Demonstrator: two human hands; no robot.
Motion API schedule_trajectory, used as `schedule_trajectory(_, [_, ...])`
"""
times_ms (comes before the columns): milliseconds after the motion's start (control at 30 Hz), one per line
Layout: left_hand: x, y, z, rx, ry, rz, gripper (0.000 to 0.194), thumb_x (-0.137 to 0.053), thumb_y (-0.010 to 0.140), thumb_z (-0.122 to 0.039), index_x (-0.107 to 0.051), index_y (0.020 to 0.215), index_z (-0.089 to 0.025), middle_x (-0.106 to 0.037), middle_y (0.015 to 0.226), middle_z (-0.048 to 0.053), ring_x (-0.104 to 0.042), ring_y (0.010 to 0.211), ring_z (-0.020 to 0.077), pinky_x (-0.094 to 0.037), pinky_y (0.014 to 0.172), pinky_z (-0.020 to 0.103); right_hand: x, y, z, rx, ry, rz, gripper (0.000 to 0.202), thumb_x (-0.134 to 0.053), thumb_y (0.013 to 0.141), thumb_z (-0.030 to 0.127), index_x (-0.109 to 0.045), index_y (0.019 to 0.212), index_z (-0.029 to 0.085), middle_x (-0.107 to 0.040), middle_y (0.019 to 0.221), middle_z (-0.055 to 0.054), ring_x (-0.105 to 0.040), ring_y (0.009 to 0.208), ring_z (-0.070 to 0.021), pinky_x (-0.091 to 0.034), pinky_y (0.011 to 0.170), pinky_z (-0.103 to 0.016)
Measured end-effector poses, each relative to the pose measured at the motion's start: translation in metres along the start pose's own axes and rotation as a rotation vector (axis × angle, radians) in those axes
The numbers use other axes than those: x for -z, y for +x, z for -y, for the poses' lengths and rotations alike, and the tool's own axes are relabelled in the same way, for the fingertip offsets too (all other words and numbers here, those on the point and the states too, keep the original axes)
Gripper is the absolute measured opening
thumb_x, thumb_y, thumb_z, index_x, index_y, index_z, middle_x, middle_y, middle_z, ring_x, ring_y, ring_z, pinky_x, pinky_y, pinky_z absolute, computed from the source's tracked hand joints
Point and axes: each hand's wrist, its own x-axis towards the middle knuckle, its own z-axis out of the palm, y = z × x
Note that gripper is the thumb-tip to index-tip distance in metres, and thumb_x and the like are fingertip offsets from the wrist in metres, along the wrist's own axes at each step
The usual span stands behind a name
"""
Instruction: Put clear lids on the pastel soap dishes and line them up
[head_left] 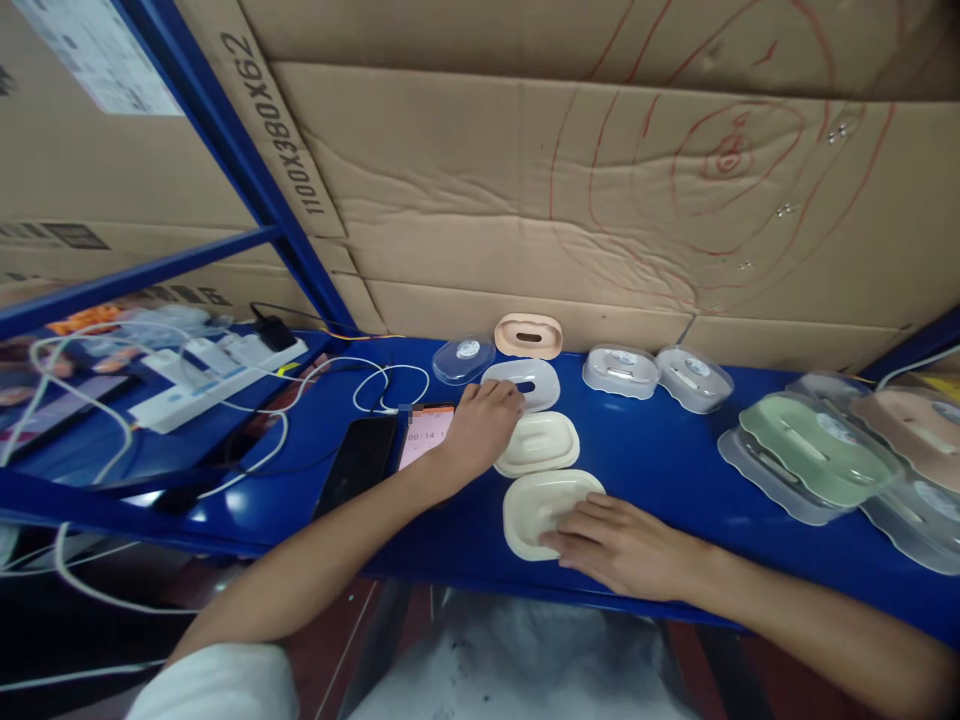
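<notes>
- Head camera: I am watching the right hand (pixel 622 545) lying over the right rim of the near cream dish (pixel 534 515); its fingertips are dipping inside, half bent and slightly spread, perhaps steadying the piece. I cannot tell whether they are pinching it.
- Taking that dish as the clock's centre, with twelve toward the cardboard wall (pixel 450 190), I am seeing the middle cream dish (pixel 544 445), the white slotted tray (pixel 546 385) and the peach slotted tray (pixel 549 338) lining up around twelve, probably for easy reach.
- The left hand (pixel 484 425) is covering the white tray's left edge, fingers bent and close together; any grip is hiding from me.
- A clear cover (pixel 459 365) is lying at eleven.
- A timer phone (pixel 421 437) is sitting at ten, presumably for easy reading.
- Two covered dishes (pixel 621 372) are standing apart at one.
- Between two and three, a green piece (pixel 814 440) is resting on clear covers, likely saving space.
</notes>
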Motion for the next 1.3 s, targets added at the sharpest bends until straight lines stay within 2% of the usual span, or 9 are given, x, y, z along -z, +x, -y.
schedule_trajectory(133, [0.004, -0.001, 0.001, -0.007, -0.031, -0.017, 0.025, -0.044, 0.109, -0.013, -0.069, 0.111, -0.016, -0.076, 0.105, 0.009, -0.071, 0.1, 0.0245, -0.049, 0.092, 0.04, -0.002, 0.002, -0.005, -0.04, 0.023, -0.019, 0.03, -0.054, 0.111, 0.029, -0.069, 0.135, 0.019, -0.078, 0.109, -0.007, -0.072, 0.097, -0.0202, -0.058, 0.092, -0.035])
schedule_trajectory(267, [-0.003, -0.004, 0.005, 0.029, 0.063, -0.042, 0.047, -0.042, 0.104, -0.004, -0.056, 0.147, -0.016, -0.066, 0.146, 0.015, -0.063, 0.133, 0.0288, -0.048, 0.106, 0.045, -0.003, 0.003, -0.01, -0.074, 0.043, -0.041, 0.03, -0.054, 0.111, 0.03, -0.07, 0.133, 0.019, -0.077, 0.109, -0.008, -0.073, 0.099, -0.0206, -0.059, 0.092, -0.035])
schedule_trajectory(333, [-0.009, -0.004, 0.009, 0.074, 0.114, 0.025, 0.058, -0.042, 0.1, 0.001, -0.049, 0.156, -0.014, -0.065, 0.149, 0.018, -0.061, 0.137, 0.0314, -0.049, 0.107, 0.048, -0.003, 0.002, -0.012, -0.073, 0.05, -0.04, 0.029, -0.054, 0.111, 0.03, -0.07, 0.132, 0.019, -0.077, 0.109, -0.008, -0.073, 0.099, -0.0207, -0.059, 0.091, -0.035])
schedule_trajectory(467, [-0.008, 0.001, 0.018, 0.098, 0.128, 0.112, 0.038, -0.047, 0.099, -0.001, -0.071, 0.127, -0.012, -0.075, 0.124, 0.018, -0.069, 0.12, 0.035, -0.056, 0.094, 0.048, -0.002, 0.002, -0.012, -0.069, 0.06, -0.027, 0.029, -0.054, 0.11, 0.031, -0.071, 0.132, 0.02, -0.076, 0.108, -0.009, -0.073, 0.099, -0.0206, -0.059, 0.09, -0.034])
schedule_trajectory(600, [0.009, 0.002, 0.016, 0.071, 0.073, 0.019, 0.031, -0.05, 0.102, -0.006, -0.073, 0.121, -0.015, -0.074, 0.125, 0.014, -0.068, 0.121, 0.0307, -0.057, 0.095, 0.043, -0.001, 0.005, -0.015, -0.075, 0.055, -0.048, 0.028, -0.056, 0.109, 0.029, -0.071, 0.131, 0.02, -0.077, 0.106, -0.008, -0.073, 0.098, -0.0206, -0.06, 0.088, -0.034])
schedule_trajectory(767, [0.026, -0.015, -0.004, -0.119, -0.114, -0.171, 0.026, -0.053, 0.108, -0.02, -0.068, 0.129, -0.018, -0.074, 0.123, 0.011, -0.069, 0.114, 0.0257, -0.056, 0.097, 0.041, 0.002, 0.007, -0.029, -0.168, 0.037, -0.225, 0.031, -0.056, 0.107, 0.019, -0.067, 0.136, 0.019, -0.078, 0.122, -0.011, -0.073, 0.113, -0.0231, -0.059, 0.102, -0.04])
schedule_trajectory(933, [0.029, -0.034, -0.028, -0.268, -0.066, -0.035, 0.021, -0.055, 0.105, -0.016, -0.071, 0.118, -0.017, -0.074, 0.111, 0.01, -0.071, 0.103, 0.0267, -0.056, 0.085, 0.041, 0.015, 0.0, -0.031, -0.221, -0.045, -0.458, 0.024, -0.063, 0.1, 0.016, -0.068, 0.123, 0.022, -0.078, 0.112, -0.01, -0.074, 0.108, -0.0245, -0.058, 0.1, -0.045])
schedule_trajectory(1100, [0.025, -0.041, -0.037, -0.355, -0.06, 0.024, 0.025, -0.063, 0.102, -0.024, -0.069, 0.124, -0.017, -0.074, 0.113, 0.011, -0.07, 0.105, 0.0284, -0.055, 0.086, 0.042, 0.013, -0.003, -0.041, -0.28, -0.074, -0.181, 0.052, -0.067, 0.103, 0.039, -0.058, 0.15, 0.021, -0.061, 0.154, -0.018, -0.054, 0.147, -0.0348, -0.046, 0.119, -0.062])
schedule_trajectory(1300, [0.018, -0.039, -0.039, -0.381, -0.077, 0.069, 0.025, -0.066, 0.1, -0.029, -0.069, 0.122, -0.018, -0.074, 0.112, 0.01, -0.072, 0.103, 0.0269, -0.054, 0.09, 0.041, -0.002, -0.006, -0.065, -0.211, -0.064, -0.154, 0.044, -0.061, 0.106, 0.024, -0.061, 0.149, 0.024, -0.071, 0.142, -0.013, -0.063, 0.138, -0.0283, -0.056, 0.112, -0.051])
